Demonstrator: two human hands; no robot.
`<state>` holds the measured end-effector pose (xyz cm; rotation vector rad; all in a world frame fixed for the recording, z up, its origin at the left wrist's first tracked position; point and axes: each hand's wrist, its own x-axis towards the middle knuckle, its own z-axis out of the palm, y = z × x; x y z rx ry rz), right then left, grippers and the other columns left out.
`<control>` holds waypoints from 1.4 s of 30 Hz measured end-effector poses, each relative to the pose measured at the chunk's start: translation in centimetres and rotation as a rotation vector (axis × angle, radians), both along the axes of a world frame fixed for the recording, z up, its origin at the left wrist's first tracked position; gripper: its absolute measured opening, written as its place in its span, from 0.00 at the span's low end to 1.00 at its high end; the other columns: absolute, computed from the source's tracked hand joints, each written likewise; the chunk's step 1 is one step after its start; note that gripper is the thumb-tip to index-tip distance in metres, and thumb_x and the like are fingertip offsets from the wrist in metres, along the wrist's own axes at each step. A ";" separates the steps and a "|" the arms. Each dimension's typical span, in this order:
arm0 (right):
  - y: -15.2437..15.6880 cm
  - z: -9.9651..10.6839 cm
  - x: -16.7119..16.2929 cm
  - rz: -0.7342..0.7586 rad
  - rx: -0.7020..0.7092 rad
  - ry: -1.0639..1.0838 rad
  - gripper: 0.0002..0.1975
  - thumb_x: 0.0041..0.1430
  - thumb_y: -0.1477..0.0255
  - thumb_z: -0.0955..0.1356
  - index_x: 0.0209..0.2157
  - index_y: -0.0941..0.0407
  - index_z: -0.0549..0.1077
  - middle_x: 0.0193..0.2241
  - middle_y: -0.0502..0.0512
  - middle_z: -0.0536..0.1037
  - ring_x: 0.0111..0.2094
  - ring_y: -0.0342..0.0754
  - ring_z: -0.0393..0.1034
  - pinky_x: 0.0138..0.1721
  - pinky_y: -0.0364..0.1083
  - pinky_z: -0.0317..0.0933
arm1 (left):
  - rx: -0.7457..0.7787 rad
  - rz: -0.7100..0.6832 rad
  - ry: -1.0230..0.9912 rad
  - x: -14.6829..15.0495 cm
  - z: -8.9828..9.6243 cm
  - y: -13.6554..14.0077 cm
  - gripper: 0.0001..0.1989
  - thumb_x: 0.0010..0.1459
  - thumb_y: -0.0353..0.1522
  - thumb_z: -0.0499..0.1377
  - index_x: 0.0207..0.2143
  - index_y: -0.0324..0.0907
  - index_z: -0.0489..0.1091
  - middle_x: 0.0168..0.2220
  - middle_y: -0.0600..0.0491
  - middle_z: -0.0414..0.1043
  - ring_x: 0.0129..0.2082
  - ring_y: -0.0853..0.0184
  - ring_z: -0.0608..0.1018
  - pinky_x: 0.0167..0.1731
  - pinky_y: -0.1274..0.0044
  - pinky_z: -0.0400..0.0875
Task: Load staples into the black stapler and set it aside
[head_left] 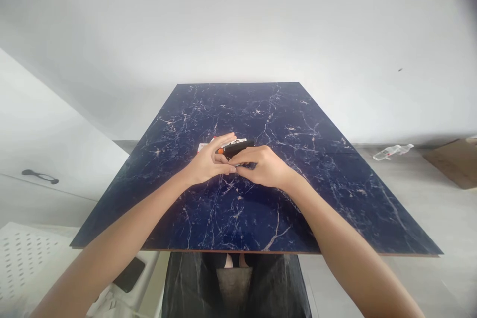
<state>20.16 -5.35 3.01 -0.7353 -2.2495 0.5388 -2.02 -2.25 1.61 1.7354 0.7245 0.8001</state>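
My left hand (pixel 207 161) and my right hand (pixel 267 166) meet just above the middle of the dark blue marbled table (pixel 253 218). The right thumb and forefinger are pinched together against the left hand's fingertips. A small, thin thing seems to be between the fingertips, too covered to name. The left hand's upper fingers stretch out while its thumb and a lower finger close in. Right behind the fingers lies a black, rounded object (pixel 240 146) with an orange tip at its left end. White packaging with dark print (pixel 241 140) shows beyond it. A white-and-red card (pixel 202 146) is partly hidden by the left hand.
A white wall (pixel 238 20) stands behind the table. At left is a white cabinet with a dark handle (pixel 40 176); a dark phone-like slab (pixel 129 275) lies below. On the right-hand floor are a clear plastic bottle (pixel 389 152) and a cardboard box (pixel 454 161).
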 end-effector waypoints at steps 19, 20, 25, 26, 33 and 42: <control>4.1 -0.4 8.2 -0.492 -0.347 -0.212 0.09 0.59 0.62 0.72 0.39 0.45 0.83 0.40 0.48 0.83 0.39 0.50 0.76 0.41 0.49 0.70 | 0.549 0.500 0.132 0.2 -1.8 -0.5 0.06 0.62 0.35 0.62 0.37 0.43 0.76 0.24 0.57 0.75 0.23 0.69 0.78 0.24 0.79 0.70; 4.2 -0.6 8.0 -0.481 -0.347 -0.227 0.08 0.59 0.62 0.71 0.39 0.45 0.83 0.41 0.47 0.83 0.38 0.50 0.76 0.41 0.49 0.70 | 0.550 0.500 0.134 0.2 -1.8 -0.4 0.06 0.62 0.35 0.62 0.37 0.43 0.76 0.23 0.57 0.75 0.23 0.69 0.78 0.24 0.79 0.70; 4.6 -1.3 8.2 -0.448 -0.335 -0.261 0.07 0.60 0.63 0.71 0.38 0.44 0.83 0.41 0.46 0.84 0.36 0.48 0.77 0.44 0.49 0.70 | 0.521 0.504 0.133 0.1 -1.8 -0.2 0.06 0.63 0.36 0.61 0.36 0.44 0.75 0.23 0.57 0.75 0.23 0.69 0.78 0.25 0.78 0.71; 4.6 -1.5 8.2 -0.444 -0.328 -0.263 0.07 0.60 0.63 0.71 0.38 0.44 0.83 0.41 0.45 0.84 0.36 0.48 0.77 0.44 0.48 0.69 | 0.515 0.502 0.136 0.1 -1.8 -0.2 0.06 0.63 0.35 0.61 0.36 0.44 0.75 0.23 0.57 0.74 0.23 0.69 0.78 0.26 0.78 0.71; 4.6 -1.3 8.0 -0.453 -0.310 -0.270 0.07 0.61 0.64 0.71 0.38 0.45 0.83 0.41 0.46 0.83 0.38 0.48 0.76 0.46 0.49 0.69 | 0.501 0.489 0.153 0.0 -2.0 0.1 0.06 0.63 0.36 0.61 0.35 0.43 0.75 0.23 0.58 0.74 0.23 0.69 0.77 0.27 0.78 0.70; 4.4 -1.2 7.9 -0.432 -0.315 -0.259 0.11 0.62 0.63 0.70 0.44 0.46 0.81 0.42 0.49 0.83 0.40 0.50 0.76 0.45 0.50 0.68 | 0.429 0.458 0.167 0.1 -2.1 0.1 0.07 0.63 0.37 0.61 0.37 0.44 0.75 0.24 0.56 0.75 0.23 0.68 0.77 0.26 0.77 0.71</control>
